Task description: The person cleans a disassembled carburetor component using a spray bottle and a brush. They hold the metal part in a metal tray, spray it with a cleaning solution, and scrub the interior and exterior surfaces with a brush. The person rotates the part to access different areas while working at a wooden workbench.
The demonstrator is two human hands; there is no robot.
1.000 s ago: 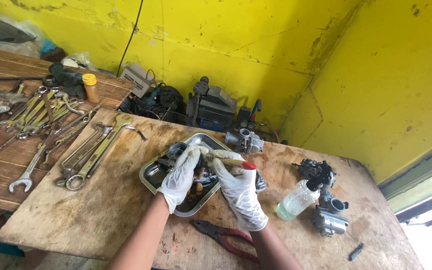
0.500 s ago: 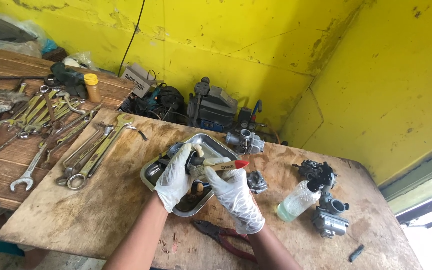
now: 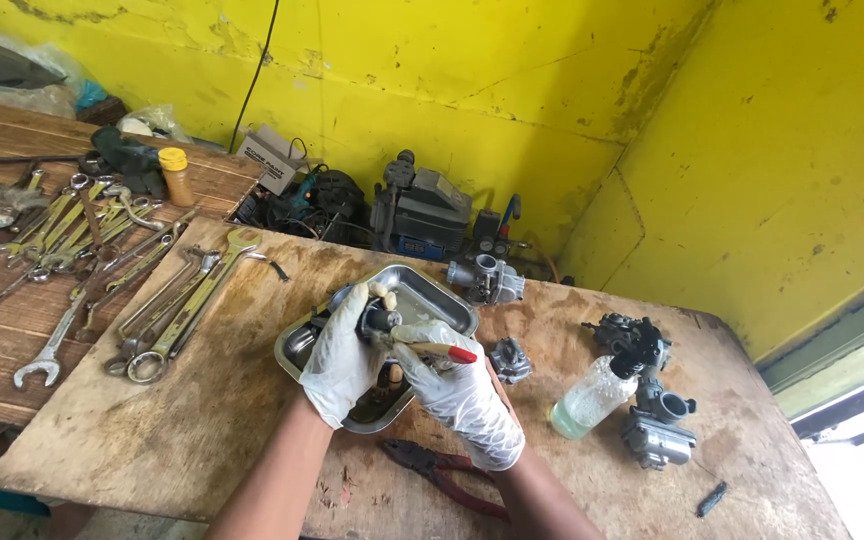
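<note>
Two gloved hands over the metal tray (image 3: 452, 300), head view only. Left hand (image 3: 340, 362) wraps a small dark metal part (image 3: 377, 320), fingers closed round it, held just above the tray's middle. Right hand (image 3: 462, 392) pinches a thin brush (image 3: 432, 349) with a wooden handle and red end, its other end lying against the part; red end points away from the grip toward the right. Just beyond that red end sits a small grey casting (image 3: 510, 360) on the board. Red-handled pliers (image 3: 447, 472) lie below the right wrist. Spray bottle (image 3: 592, 397) stands further right, well apart from the grip. Wrenches (image 3: 167, 310) lie left of the left hand, off the tray.
</note>
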